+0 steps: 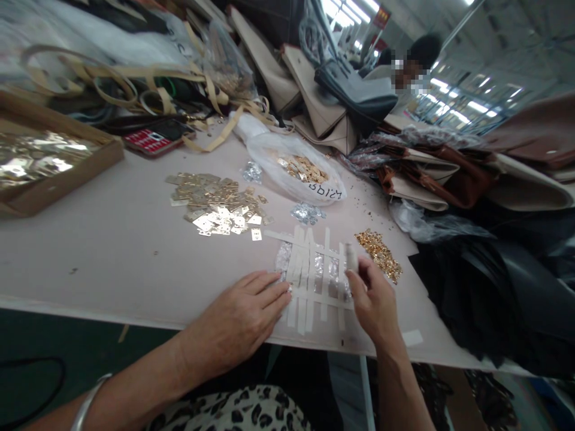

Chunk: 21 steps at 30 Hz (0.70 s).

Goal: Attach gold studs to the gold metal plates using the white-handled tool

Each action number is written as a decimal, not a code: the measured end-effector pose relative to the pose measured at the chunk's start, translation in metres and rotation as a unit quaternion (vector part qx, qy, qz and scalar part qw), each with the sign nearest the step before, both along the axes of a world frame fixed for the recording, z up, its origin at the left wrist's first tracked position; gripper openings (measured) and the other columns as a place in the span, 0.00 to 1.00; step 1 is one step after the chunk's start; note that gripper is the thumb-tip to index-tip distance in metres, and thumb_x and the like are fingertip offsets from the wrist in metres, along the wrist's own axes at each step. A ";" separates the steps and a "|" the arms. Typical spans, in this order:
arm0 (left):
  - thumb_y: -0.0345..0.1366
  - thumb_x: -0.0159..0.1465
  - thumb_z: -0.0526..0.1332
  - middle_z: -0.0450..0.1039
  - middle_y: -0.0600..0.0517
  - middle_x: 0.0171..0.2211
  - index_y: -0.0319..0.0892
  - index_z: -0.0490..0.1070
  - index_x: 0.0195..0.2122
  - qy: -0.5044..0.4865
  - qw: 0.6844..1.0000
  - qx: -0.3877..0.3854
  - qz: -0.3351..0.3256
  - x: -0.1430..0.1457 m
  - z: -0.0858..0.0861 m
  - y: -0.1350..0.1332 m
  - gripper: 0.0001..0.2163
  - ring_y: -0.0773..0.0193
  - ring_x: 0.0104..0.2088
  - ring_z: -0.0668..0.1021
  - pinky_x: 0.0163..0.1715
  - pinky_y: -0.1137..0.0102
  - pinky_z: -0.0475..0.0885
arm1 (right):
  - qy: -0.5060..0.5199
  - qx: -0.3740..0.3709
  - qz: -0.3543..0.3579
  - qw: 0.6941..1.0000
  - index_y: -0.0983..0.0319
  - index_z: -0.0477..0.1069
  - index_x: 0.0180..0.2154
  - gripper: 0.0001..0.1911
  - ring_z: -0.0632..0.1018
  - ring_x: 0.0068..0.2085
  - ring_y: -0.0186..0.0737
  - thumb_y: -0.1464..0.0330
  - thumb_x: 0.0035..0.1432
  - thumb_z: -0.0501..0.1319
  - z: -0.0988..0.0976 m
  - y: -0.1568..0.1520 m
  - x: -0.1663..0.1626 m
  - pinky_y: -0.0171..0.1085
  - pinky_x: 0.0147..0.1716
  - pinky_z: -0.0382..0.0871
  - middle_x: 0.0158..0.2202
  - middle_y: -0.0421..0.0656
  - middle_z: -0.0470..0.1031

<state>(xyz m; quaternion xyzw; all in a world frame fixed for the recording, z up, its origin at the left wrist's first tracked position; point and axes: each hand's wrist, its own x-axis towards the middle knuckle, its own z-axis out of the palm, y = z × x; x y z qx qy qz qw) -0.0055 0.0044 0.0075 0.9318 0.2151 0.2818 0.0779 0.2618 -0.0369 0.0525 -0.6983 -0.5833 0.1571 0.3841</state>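
Strips of whitish tape lie crisscrossed over clear bubbly plastic near the table's front edge. My left hand rests flat with its fingers stretched out, the tips touching the left edge of the taped plastic. At the right side of it, my right hand is closed, thumb against fingers, on a short pale strip. That strip stands up from the grip and is blurred, so its exact kind is unclear. Beyond my right fingers is a pile of small gold-coloured metal parts.
Flat gold metal plates are heaped left of centre. Behind are a plastic bag of gold parts and small silvery pieces. A cardboard box stands left; handbags line the back. Black material covers the right. A person is beyond.
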 end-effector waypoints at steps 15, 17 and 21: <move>0.32 0.71 0.55 0.76 0.48 0.56 0.37 0.73 0.53 -0.001 1.000 -0.010 0.015 0.000 -0.007 -0.003 0.13 0.53 0.57 0.74 0.60 0.56 0.68 | 0.703 0.145 -0.126 0.685 0.60 0.58 0.22 0.22 0.54 0.14 0.25 0.60 0.57 0.67 -0.022 0.029 -0.069 0.29 0.19 0.59 0.14 0.26 0.50; 0.32 0.71 0.55 0.76 0.49 0.56 0.38 0.74 0.53 -0.006 1.000 -0.010 0.015 0.000 -0.006 -0.003 0.13 0.53 0.57 0.75 0.60 0.56 0.68 | 0.698 0.152 -0.133 0.687 0.60 0.58 0.22 0.22 0.53 0.14 0.26 0.60 0.59 0.66 -0.023 0.029 -0.072 0.29 0.19 0.59 0.13 0.26 0.50; 0.32 0.71 0.55 0.77 0.48 0.55 0.37 0.74 0.53 -0.011 1.000 -0.017 0.012 0.001 -0.006 -0.003 0.13 0.54 0.58 0.75 0.61 0.57 0.67 | 0.681 0.160 -0.131 0.703 0.60 0.57 0.21 0.22 0.49 0.15 0.26 0.61 0.61 0.64 -0.023 0.029 -0.074 0.28 0.18 0.59 0.14 0.26 0.47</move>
